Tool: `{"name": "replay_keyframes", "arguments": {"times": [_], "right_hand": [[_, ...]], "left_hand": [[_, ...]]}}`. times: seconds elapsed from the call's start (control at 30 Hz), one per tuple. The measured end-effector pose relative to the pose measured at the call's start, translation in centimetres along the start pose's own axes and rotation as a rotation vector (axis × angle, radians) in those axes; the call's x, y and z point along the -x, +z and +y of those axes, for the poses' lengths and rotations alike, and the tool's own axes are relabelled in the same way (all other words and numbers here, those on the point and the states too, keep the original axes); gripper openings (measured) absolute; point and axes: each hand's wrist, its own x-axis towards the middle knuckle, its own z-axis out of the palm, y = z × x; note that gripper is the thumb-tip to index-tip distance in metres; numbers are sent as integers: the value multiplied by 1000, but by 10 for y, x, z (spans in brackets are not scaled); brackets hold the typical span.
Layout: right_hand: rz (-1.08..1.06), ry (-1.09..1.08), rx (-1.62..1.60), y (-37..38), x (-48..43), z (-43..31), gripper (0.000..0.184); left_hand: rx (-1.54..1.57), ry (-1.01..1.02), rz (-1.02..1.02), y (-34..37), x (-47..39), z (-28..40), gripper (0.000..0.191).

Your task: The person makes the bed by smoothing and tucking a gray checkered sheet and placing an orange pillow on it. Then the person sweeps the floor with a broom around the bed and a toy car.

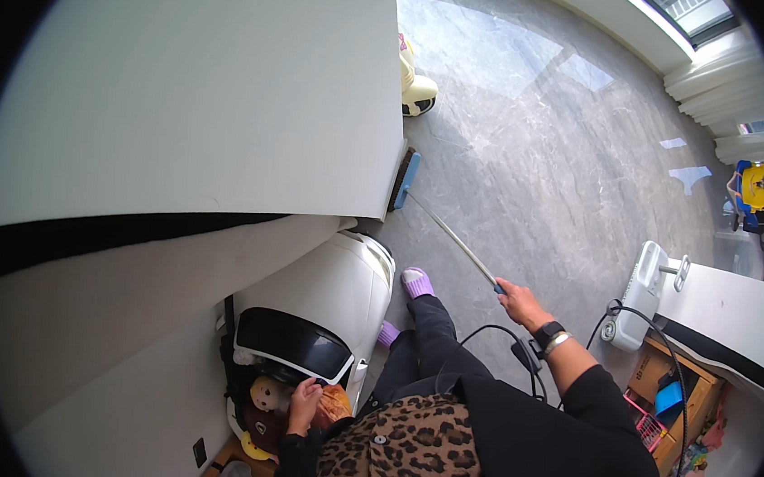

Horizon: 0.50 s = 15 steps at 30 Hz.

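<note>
A long-handled brush with a blue head (406, 181) and dark bristles rests against the lower edge of a large white cabinet (198, 79). Its metal pole slants down to my right hand (522, 305), which is closed around the grip end. On that wrist are a black watch and a silver-coloured bracelet. My left hand (304, 402) is at the lower left, beside a plush toy (266, 393) and an orange bag (333, 404), below the dark panel of a white rounded appliance (309, 287). Whether its fingers hold anything cannot be made out.
A cream-coloured toy vehicle (420, 92) shows past the cabinet's edge. At the right, a white heater-like appliance (637, 295) stands near a wooden shelf (688, 401) holding boxes and a pink basket. A black cable (674, 359) hangs near my right arm. Grey floor (531, 170) reaches toward white curtains (716, 84).
</note>
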Motion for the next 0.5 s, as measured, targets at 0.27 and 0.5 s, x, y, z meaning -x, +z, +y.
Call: {"name": "replay_keyframes", "arguments": {"times": [0.27,0.5], "right_hand": [[33,114,194,-16,25,42,42],[68,49,95,-8,60,32,42]], "left_hand": [[46,67,-3,10,-1,28,40],[26,-146,-30,2,-1,-35,40]]}}
